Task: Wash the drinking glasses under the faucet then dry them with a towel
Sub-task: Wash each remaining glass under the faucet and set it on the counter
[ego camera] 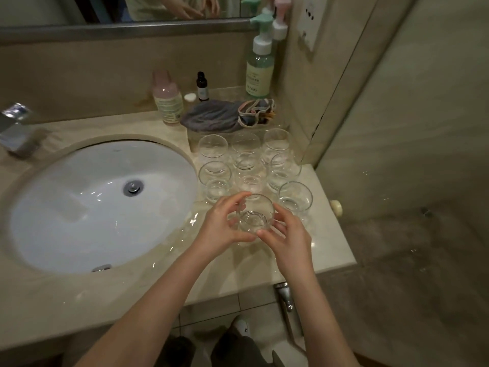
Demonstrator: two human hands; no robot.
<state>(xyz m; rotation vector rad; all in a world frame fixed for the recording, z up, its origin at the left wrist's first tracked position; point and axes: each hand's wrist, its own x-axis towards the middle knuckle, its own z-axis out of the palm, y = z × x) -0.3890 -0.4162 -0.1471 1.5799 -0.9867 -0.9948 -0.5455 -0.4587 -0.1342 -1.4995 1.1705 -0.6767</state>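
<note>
A clear drinking glass (256, 213) stands upright on the wet beige counter (238, 263), right of the sink. My left hand (225, 223) grips its left side with curled fingers and thumb. My right hand (288, 231) grips its right side. Behind it several more clear glasses (214, 170) stand in rows, one (295, 200) just to the right. A grey towel (211, 115) lies bunched at the back of the counter. The white sink basin (79, 202) is at left, with the chrome faucet (16, 128) at the far left edge, blurred.
Along the back wall stand a pink bottle (168, 99), a small dark dropper bottle (202, 87) and a green pump bottle (260, 67). A folded cloth with coloured trim (258, 112) lies beside the towel. A wall and a door close off the right side.
</note>
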